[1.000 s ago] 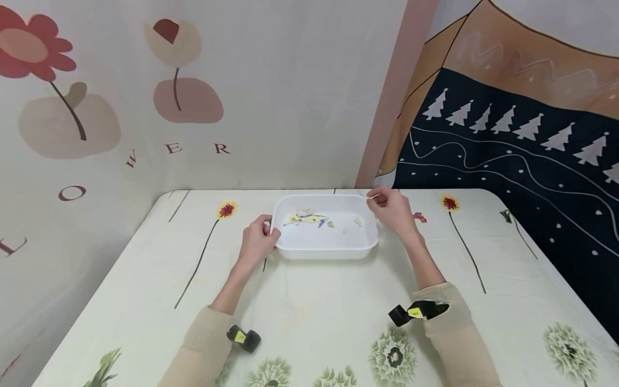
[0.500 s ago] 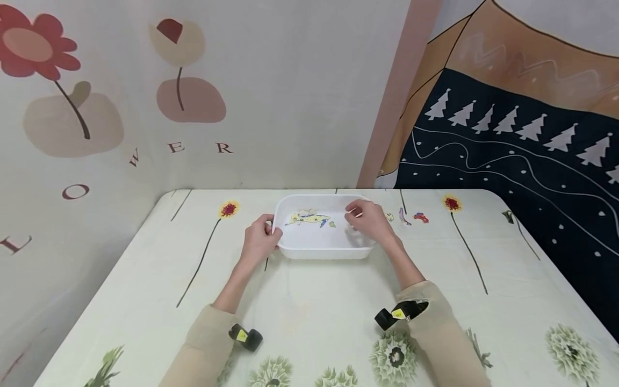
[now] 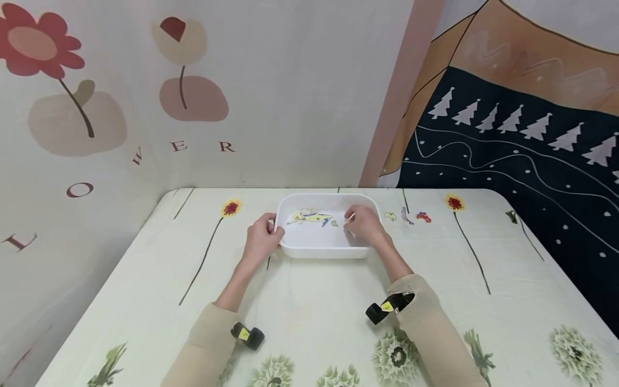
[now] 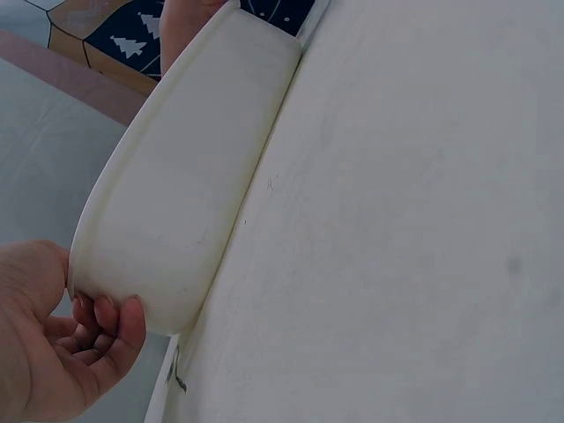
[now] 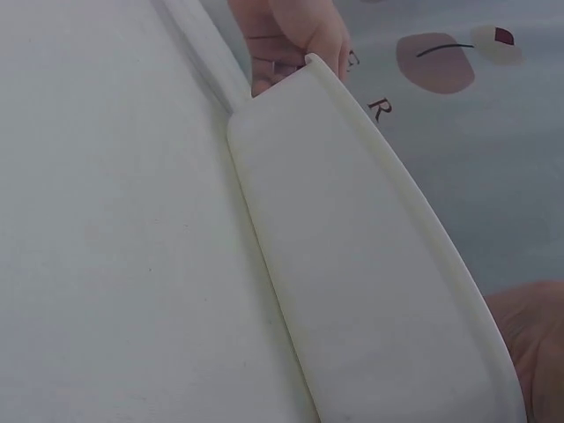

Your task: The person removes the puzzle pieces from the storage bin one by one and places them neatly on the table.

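Right hand, fingertips together but can't tell on what, now in from white tray's far-right corner so work sits inside; left hand clamps tray's left rim, yellow-and-blue cut-out within, 3 coloured pieces right of tray.

A pale tablecloth bears yellow flowers on thin stems and, nearer the front, green blooms. Behind it hangs a white curtain with a red flower, dark red letters and, along its right edge, a pink band. Right of that, a backdrop shows white trees on dark blue, beneath a brown area.
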The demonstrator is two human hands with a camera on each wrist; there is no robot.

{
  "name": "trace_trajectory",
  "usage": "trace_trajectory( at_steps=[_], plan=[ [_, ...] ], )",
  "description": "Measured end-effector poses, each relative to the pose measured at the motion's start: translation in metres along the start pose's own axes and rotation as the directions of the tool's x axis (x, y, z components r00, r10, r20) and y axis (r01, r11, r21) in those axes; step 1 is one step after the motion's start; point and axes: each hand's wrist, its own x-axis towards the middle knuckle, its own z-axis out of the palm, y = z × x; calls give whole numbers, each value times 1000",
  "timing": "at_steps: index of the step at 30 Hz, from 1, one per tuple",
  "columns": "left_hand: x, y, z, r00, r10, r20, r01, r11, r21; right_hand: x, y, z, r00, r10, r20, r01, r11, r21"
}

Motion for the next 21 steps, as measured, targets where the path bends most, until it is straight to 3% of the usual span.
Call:
trace_trajectory(
  at_steps=[12,21],
  plan=[
    [0,1,0,1000,-6,0,6,1000,-4,4,0,6,1000,29,2,-29,1000,0],
    [0,-1,0,1000,0,2,0,1000,-13,3,2,5,999,-48,11,48,999,-25]
  ],
)
